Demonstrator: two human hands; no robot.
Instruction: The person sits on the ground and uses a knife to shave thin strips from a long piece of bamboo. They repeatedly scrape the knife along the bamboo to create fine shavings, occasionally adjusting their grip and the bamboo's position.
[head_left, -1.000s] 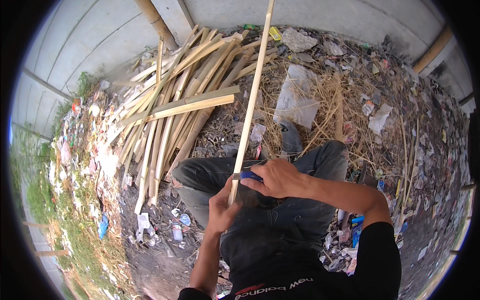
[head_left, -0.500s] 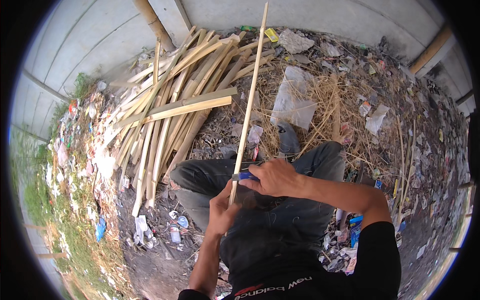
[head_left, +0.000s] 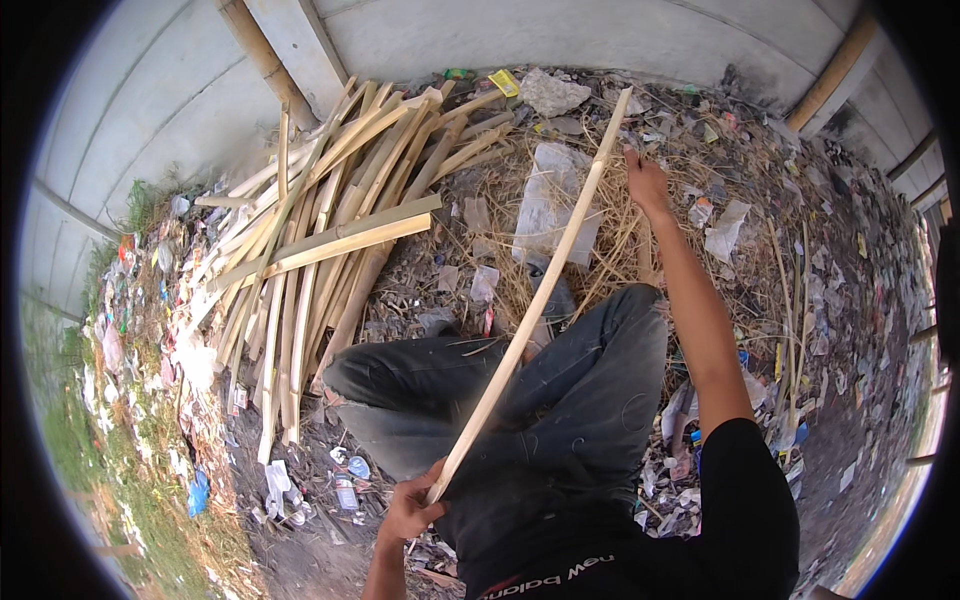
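One long, flat, pale bamboo-like strip (head_left: pixel 543 298) slants over dark-trousered legs (head_left: pixel 600 375), looking pared, finish unclear | left hand (head_left: pixel 408 510) grips its lower end | right hand (head_left: pixel 648 186) near its upper end, grip unclear | many tan-and-green strips (head_left: pixel 350 243) heaped on the ground (head_left: pixel 275 540), seemingly remaining

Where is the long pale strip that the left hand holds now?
In the head view, the strip slants up rightward over the crossed legs, from the left hand to near the right hand.
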